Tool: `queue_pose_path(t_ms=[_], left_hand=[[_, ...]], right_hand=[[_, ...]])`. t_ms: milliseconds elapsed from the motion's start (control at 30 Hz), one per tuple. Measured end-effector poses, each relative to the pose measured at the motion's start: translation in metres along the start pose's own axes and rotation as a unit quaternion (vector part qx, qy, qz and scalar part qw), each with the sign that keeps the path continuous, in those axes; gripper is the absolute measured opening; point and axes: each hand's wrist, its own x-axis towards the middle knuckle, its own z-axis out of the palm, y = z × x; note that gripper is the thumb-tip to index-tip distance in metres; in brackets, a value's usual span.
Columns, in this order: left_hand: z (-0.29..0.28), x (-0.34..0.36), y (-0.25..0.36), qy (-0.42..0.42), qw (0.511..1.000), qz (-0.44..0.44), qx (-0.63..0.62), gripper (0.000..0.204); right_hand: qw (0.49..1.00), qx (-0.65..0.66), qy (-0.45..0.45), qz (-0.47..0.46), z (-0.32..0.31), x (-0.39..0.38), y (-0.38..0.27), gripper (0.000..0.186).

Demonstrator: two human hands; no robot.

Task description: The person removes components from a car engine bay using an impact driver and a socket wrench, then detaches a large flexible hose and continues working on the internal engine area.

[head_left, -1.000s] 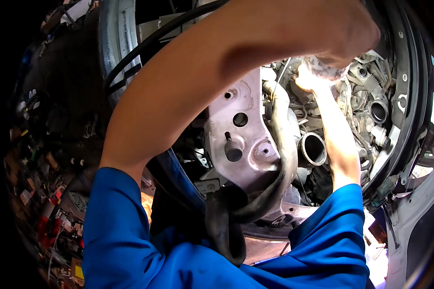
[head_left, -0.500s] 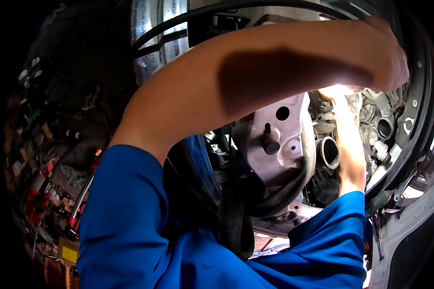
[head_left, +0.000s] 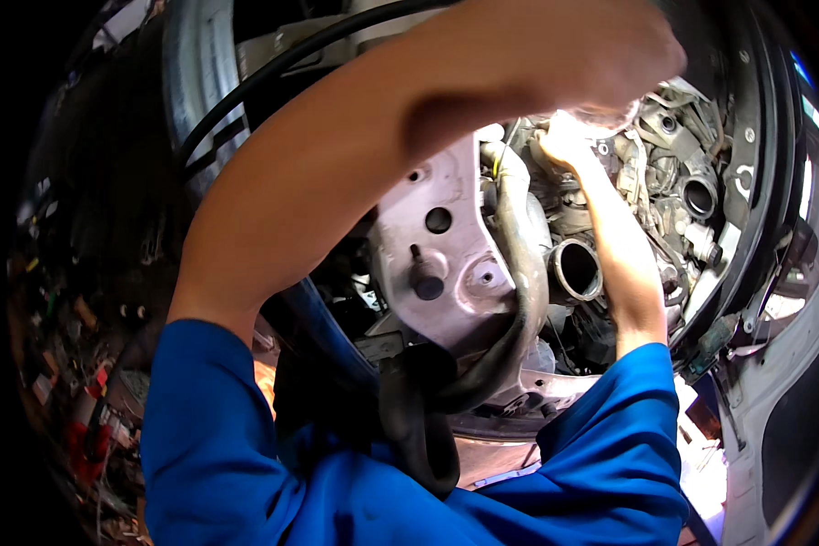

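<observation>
I have both bare arms, in blue sleeves, over an open engine bay. My left arm arches across the top, and my left hand (head_left: 642, 59) is bent down over the engine (head_left: 651, 173), its knuckles curled and its fingertips hidden underneath. My right hand (head_left: 562, 144) reaches in from below, just under the left one. Its fingers look curled in strong glare, and whatever they grip cannot be made out. Beside my right forearm is an open round duct end (head_left: 577, 270). A grey-to-black hose (head_left: 526, 300) runs along a pale metal panel (head_left: 446, 273) to its left.
Another round pipe opening (head_left: 699, 196) lies to the right, by the dark curved body edge (head_left: 746, 182). A thick black looped hose (head_left: 419, 428) hangs near my body. A black cable (head_left: 273, 77) arcs at upper left. Clutter (head_left: 82, 391) fills the dim left side.
The view has shifted, so the engine bay and both arms sit farther left. More of my right hand and the engine around it now shows below my left arm.
</observation>
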Motion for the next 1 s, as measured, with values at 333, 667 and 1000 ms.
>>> queue_pose_path(t_ms=[333, 667, 1000], left_hand=[[0.003, -0.007, -0.007, 0.04, 0.996, 0.069, 0.03, 0.02], [0.012, -0.007, -0.003, 0.057, 0.994, 0.063, 0.067, 0.012], [0.02, 0.0, -0.001, 0.073, 0.993, 0.044, 0.076, 0.014]], right_hand=[[0.985, 0.042, -0.168, 0.001, -0.036, -0.001, 0.007, 0.025], [0.95, 0.161, -0.268, 0.012, -0.027, -0.06, 0.03, 0.023], [0.966, 0.174, 0.156, -0.11, 0.012, -0.009, 0.04, 0.032]])
